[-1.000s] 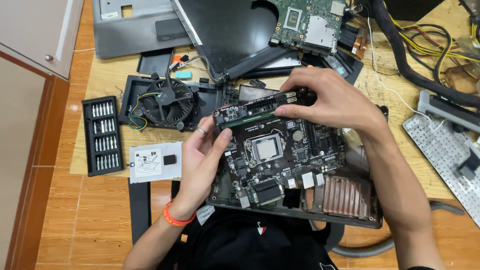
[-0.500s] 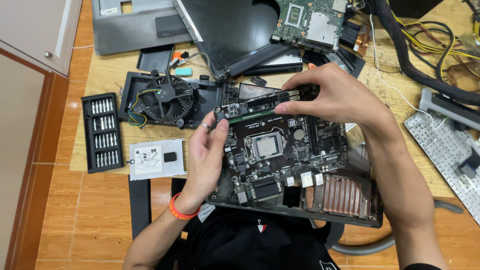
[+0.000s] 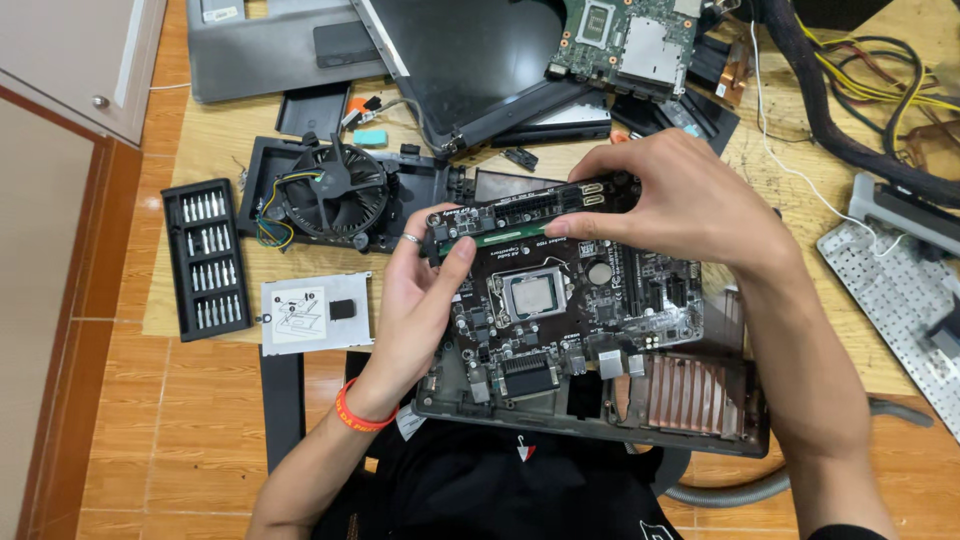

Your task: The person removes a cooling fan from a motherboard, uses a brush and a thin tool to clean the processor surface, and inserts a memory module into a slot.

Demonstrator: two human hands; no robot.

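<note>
Both hands, left hand (image 3: pixel 425 300) and right hand (image 3: pixel 680 205), pinch the ends of the green memory stick (image 3: pixel 497 239), seemingly seated in the motherboard (image 3: pixel 570 300): thin, rigid, fragile, best gripped by its edges.

cooling fan (image 3: pixel 332 190), screwdriver bit case (image 3: pixel 207 258), white keyboard (image 3: pixel 900 300) on wooden table (image 3: pixel 210 135)

Left hand (image 3: pixel 425 300) and right hand (image 3: pixel 680 205) — fingers curled, pinching.

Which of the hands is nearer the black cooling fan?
Left. The left hand grips the motherboard's left edge, just right of the cooling fan; the right hand is farther right, over the board's top edge.
</note>
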